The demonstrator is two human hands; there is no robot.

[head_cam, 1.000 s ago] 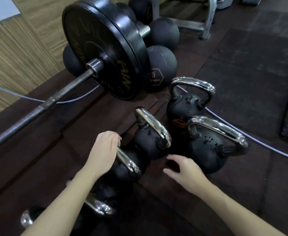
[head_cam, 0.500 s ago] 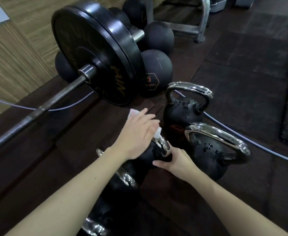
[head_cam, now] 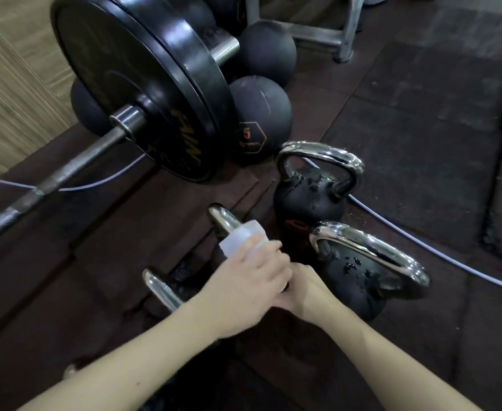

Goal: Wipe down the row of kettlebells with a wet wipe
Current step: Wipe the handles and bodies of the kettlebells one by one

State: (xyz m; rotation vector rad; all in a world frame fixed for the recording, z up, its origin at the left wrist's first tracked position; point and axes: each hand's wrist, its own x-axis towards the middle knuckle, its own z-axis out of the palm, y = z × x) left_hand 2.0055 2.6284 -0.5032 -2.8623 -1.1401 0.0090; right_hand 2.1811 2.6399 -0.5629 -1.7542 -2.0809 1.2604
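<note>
Head view: dark rubber gym floor (head_cam: 421, 129), barbell plate (head_cam: 143, 84) upper left | your left hand (head_cam: 243, 289) clamps the wet wipe (head_cam: 242, 237) round the centre kettlebell handle (head_cam: 223, 219), likely to scrub it | your right hand (head_cam: 312, 289) seems to steady that bell; grip hidden, cannot tell | beaded kettlebells (head_cam: 312, 197) at right.

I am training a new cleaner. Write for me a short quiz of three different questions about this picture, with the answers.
1. True or false: the left hand presses the wet wipe on a chrome kettlebell handle.
2. Which number is printed on the medicine ball beside the weight plate? A) 3 B) 5 C) 8
3. Fill in: the kettlebell body nearest the right hand shows water ____.

Key: 1 true; 2 B; 3 drops.
</note>
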